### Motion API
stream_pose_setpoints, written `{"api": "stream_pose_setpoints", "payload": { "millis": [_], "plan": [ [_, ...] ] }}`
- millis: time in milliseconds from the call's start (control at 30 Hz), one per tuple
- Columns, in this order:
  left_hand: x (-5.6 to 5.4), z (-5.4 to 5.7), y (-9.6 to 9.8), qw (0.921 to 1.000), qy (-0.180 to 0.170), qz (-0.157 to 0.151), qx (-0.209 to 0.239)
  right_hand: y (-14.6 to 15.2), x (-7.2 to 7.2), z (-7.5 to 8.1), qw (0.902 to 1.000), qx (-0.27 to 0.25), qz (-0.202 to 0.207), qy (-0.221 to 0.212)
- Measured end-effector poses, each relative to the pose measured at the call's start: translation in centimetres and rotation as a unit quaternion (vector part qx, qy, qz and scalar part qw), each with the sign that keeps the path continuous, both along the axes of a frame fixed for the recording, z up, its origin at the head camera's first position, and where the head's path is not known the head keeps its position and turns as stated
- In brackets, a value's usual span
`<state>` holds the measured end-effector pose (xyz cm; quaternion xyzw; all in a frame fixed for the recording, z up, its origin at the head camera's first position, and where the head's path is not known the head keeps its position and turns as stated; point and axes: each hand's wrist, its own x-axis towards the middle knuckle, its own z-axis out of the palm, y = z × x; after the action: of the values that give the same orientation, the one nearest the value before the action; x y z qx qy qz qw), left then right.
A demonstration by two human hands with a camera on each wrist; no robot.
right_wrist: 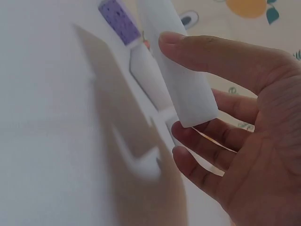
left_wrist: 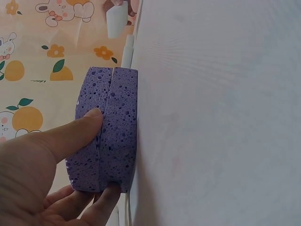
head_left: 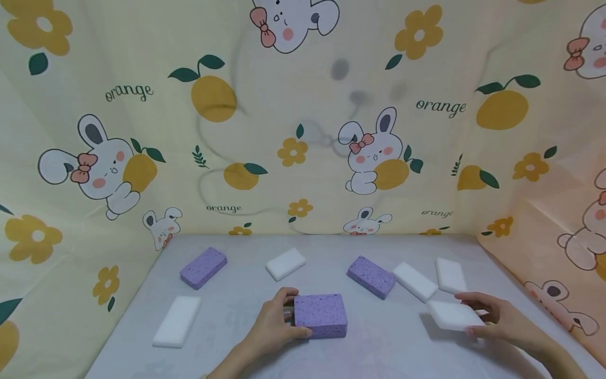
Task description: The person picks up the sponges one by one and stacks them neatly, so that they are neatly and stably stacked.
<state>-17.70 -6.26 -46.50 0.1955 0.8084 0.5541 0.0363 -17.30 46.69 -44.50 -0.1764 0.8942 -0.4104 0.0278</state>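
Two purple sponges lie stacked flat, the upper sponge [head_left: 321, 309] over the lower sponge [left_wrist: 121, 127], at the front middle of the table. My left hand [head_left: 273, 322] grips this stack from its left side, thumb on the near side and fingers at the far side. The left wrist view shows the seam between the two and the lower one right at the tabletop. On the right, my right hand [head_left: 508, 322] pinches a white sponge [head_left: 453, 316] by its right end, thumb on one face and fingers behind. That sponge is raised, with its shadow on the table below.
A purple sponge [head_left: 203, 268] and a white sponge [head_left: 177, 321] lie at the left. Farther back are another white sponge [head_left: 285, 264] and a purple sponge [head_left: 371, 277]. Two white blocks, one nearer [head_left: 415, 281] and one farther right [head_left: 451, 275], lie beyond my right hand. Printed cloth walls [head_left: 303, 173] enclose the table.
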Motion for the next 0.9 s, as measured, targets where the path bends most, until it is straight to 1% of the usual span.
{"api": "stream_pose_setpoints", "payload": {
  "millis": [200,333,433,600,667,733,800,900],
  "plan": [
    [-0.1,-0.1,0.1,1.0,0.002,-0.005,0.002,-1.9,0.3,0.3,0.9991,-0.024,-0.026,0.021],
    [-0.1,-0.2,0.1,1.0,0.002,-0.002,-0.005,-3.4,0.2,0.6,0.9976,-0.046,-0.034,0.04],
    [-0.1,-0.3,0.0,1.0,-0.001,0.003,-0.009,-4.8,0.2,1.0,0.9956,-0.067,-0.044,0.048],
    [-0.1,-0.4,0.1,1.0,-0.004,-0.001,-0.006,-7.5,0.6,1.7,0.9922,-0.094,-0.054,0.062],
    [-0.2,-0.4,0.1,1.0,-0.005,0.0,-0.007,-8.9,0.8,2.0,0.9909,-0.107,-0.056,0.059],
    [-0.2,-0.4,0.1,0.9999,-0.003,0.003,-0.01,-10.5,0.8,2.3,0.9891,-0.126,-0.058,0.048],
    [-0.2,-0.4,0.1,0.9999,-0.002,0.007,-0.012,-12.5,0.9,2.6,0.9878,-0.137,-0.065,0.036],
    [-0.2,-0.5,0.1,0.9999,-0.002,0.008,-0.014,-15.6,1.1,3.0,0.9859,-0.152,-0.064,0.026]
  ]
}}
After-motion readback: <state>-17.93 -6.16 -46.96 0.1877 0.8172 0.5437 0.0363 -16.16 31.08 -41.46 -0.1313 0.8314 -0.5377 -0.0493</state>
